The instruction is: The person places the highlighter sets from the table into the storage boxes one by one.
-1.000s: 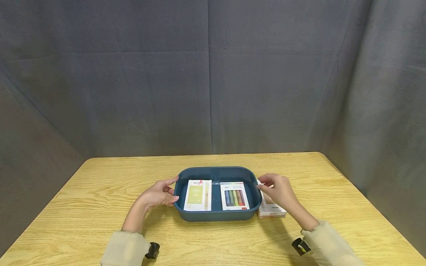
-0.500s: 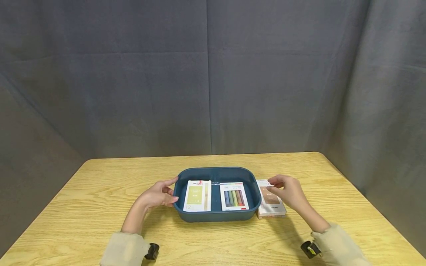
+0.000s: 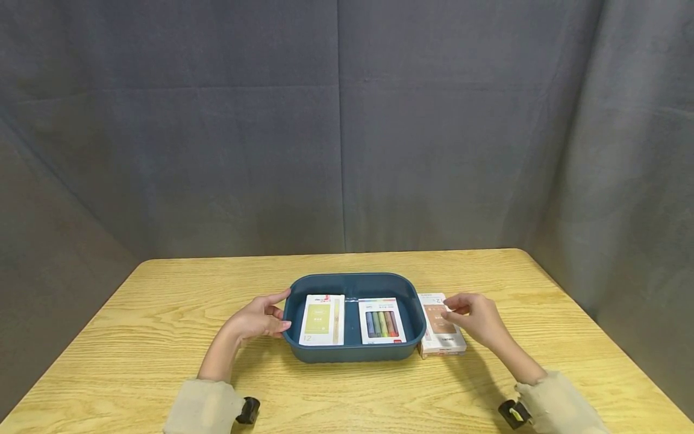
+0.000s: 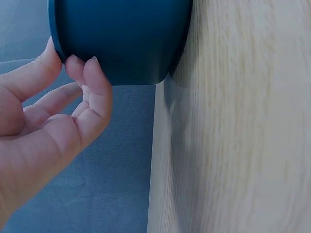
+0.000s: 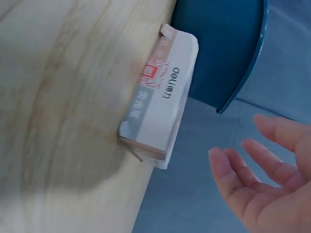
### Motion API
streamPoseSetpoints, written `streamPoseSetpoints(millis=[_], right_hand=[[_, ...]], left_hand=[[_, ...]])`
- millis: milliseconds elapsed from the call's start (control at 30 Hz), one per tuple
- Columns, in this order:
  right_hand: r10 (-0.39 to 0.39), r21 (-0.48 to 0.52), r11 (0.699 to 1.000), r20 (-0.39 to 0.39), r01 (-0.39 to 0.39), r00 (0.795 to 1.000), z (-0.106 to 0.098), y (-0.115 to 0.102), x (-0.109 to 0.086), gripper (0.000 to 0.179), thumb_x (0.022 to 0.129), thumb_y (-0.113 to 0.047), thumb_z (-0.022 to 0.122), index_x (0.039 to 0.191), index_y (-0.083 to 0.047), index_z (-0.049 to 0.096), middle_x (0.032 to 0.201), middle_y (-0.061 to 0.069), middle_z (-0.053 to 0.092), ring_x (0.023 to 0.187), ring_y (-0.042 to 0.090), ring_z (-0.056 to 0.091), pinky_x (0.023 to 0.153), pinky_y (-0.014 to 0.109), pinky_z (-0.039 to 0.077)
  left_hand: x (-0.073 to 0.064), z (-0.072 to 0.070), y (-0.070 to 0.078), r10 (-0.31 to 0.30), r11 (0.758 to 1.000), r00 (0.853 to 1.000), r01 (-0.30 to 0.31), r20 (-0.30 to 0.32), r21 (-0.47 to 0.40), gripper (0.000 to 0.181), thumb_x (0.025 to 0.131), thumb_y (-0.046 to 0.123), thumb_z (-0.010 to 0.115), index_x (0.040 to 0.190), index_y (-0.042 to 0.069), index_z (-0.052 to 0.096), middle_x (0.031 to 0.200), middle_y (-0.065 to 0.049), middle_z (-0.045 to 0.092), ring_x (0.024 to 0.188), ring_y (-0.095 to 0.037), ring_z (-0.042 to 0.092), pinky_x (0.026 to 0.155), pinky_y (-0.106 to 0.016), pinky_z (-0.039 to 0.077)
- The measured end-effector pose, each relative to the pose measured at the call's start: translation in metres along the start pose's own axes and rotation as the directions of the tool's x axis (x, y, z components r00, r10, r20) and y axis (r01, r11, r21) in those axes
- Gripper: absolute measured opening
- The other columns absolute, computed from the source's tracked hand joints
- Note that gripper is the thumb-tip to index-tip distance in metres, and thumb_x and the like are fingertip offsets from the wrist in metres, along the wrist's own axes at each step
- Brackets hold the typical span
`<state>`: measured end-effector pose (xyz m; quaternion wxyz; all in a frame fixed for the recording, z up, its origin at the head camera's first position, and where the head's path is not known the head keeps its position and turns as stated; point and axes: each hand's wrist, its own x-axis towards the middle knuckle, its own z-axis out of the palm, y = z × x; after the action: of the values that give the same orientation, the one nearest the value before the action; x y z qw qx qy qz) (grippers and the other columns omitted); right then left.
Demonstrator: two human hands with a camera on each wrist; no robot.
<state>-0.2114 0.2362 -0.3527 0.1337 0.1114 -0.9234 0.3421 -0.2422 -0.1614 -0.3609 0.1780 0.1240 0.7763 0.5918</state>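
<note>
Your left grip (image 3: 260, 316) holds the left end of the navy tray (image 3: 353, 354), thumb and fingers bent in at its rim and outer wall. Your right grip (image 3: 477, 315) is loosely curled, a small gap left between thumb and fingertips, holding nothing; it hovers above the right side of the brown-panelled box (image 3: 435, 328), which lies just beside the tray's right end. In the tray, the green-panelled box (image 3: 318, 319) lies left and the windowed box (image 3: 382, 320) right, apart. You have desk (image 3: 347, 398) on all sides, its left and right edges well apart from the tray.
</note>
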Motion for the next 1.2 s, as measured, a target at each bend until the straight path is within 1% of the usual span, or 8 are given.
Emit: streamPoseSetpoints(millis=[33,100,300,433,600,800,1033,1200], right_hand=[[0.006,0.0,1.0,0.006,-0.006,1.0,0.0,0.001,-0.001,0.017,0.075,-0.002,0.068,0.087,0.008,0.065,0.079,0.012,0.064,0.069,0.021,0.058,0.059,0.029,0.046],[0.015,0.004,1.0,0.015,-0.015,1.0,0.001,0.003,-0.002,0.017,0.074,-0.002,0.068,0.087,0.008,0.065,0.079,0.012,0.064,0.069,0.022,0.059,0.059,0.029,0.046],[0.035,0.013,0.999,0.046,-0.035,0.998,0.002,0.009,-0.004,0.018,0.074,-0.003,0.069,0.088,0.008,0.064,0.08,0.013,0.063,0.069,0.021,0.058,0.058,0.028,0.046],[0.061,0.008,0.998,0.094,-0.062,0.994,0.002,0.011,-0.004,0.022,0.074,-0.005,0.069,0.09,0.009,0.063,0.079,0.012,0.063,0.07,0.021,0.058,0.059,0.029,0.046],[0.083,-0.009,0.997,0.148,-0.082,0.986,0.003,0.014,-0.003,0.028,0.075,-0.007,0.069,0.095,0.011,0.062,0.084,0.017,0.062,0.074,0.025,0.058,0.062,0.033,0.047],[0.092,0.002,0.996,0.178,-0.094,0.98,0.001,0.017,-0.001,0.031,0.076,-0.008,0.068,0.098,0.012,0.06,0.089,0.022,0.06,0.077,0.029,0.059,0.065,0.037,0.048],[0.106,0.024,0.993,0.207,-0.113,0.973,-0.002,0.023,0.0,0.034,0.075,-0.008,0.068,0.101,0.013,0.059,0.094,0.026,0.058,0.08,0.031,0.058,0.064,0.037,0.048],[0.134,0.04,0.988,0.258,-0.149,0.957,-0.002,0.026,0.002,0.043,0.076,-0.01,0.068,0.109,0.014,0.054,0.101,0.032,0.055,0.09,0.039,0.055,0.067,0.04,0.049]], left_hand=[[0.0,0.001,0.0,-0.013,1.0,1.0,0.013,-0.015,0.003,0.072,0.078,-0.006,0.063,0.138,-0.005,0.024,0.077,-0.009,0.04,0.064,-0.014,0.043,0.066,-0.033,0.05],[0.001,0.001,0.0,-0.023,1.0,0.999,0.024,-0.025,0.008,0.071,0.078,-0.008,0.061,0.138,-0.005,0.023,0.077,-0.009,0.04,0.063,-0.014,0.043,0.066,-0.034,0.05],[0.001,0.003,0.001,-0.022,1.0,1.0,0.022,-0.02,0.018,0.072,0.079,-0.008,0.061,0.138,-0.006,0.021,0.077,-0.009,0.04,0.063,-0.015,0.044,0.064,-0.033,0.049],[0.001,0.002,0.0,-0.027,0.999,0.999,0.028,-0.03,0.019,0.072,0.078,-0.008,0.061,0.138,-0.005,0.022,0.078,-0.009,0.04,0.064,-0.015,0.044,0.063,-0.032,0.049],[0.001,0.003,0.002,-0.04,0.999,0.998,0.041,-0.042,0.017,0.071,0.078,-0.009,0.061,0.138,-0.004,0.023,0.08,-0.01,0.041,0.065,-0.015,0.044,0.064,-0.032,0.049],[0.001,0.003,0.003,-0.046,0.999,0.998,0.047,-0.05,0.017,0.07,0.079,-0.009,0.061,0.138,-0.004,0.024,0.081,-0.011,0.042,0.065,-0.015,0.045,0.066,-0.034,0.05],[0.002,0.002,0.001,-0.033,0.999,0.999,0.033,-0.032,0.016,0.072,0.078,-0.009,0.061,0.138,-0.005,0.022,0.079,-0.009,0.04,0.064,-0.015,0.044,0.064,-0.033,0.049],[0.002,0.002,0.0,-0.012,1.0,1.0,0.012,-0.016,0.011,0.073,0.078,-0.009,0.061,0.138,-0.006,0.02,0.077,-0.008,0.039,0.063,-0.015,0.044,0.063,-0.034,0.049]])
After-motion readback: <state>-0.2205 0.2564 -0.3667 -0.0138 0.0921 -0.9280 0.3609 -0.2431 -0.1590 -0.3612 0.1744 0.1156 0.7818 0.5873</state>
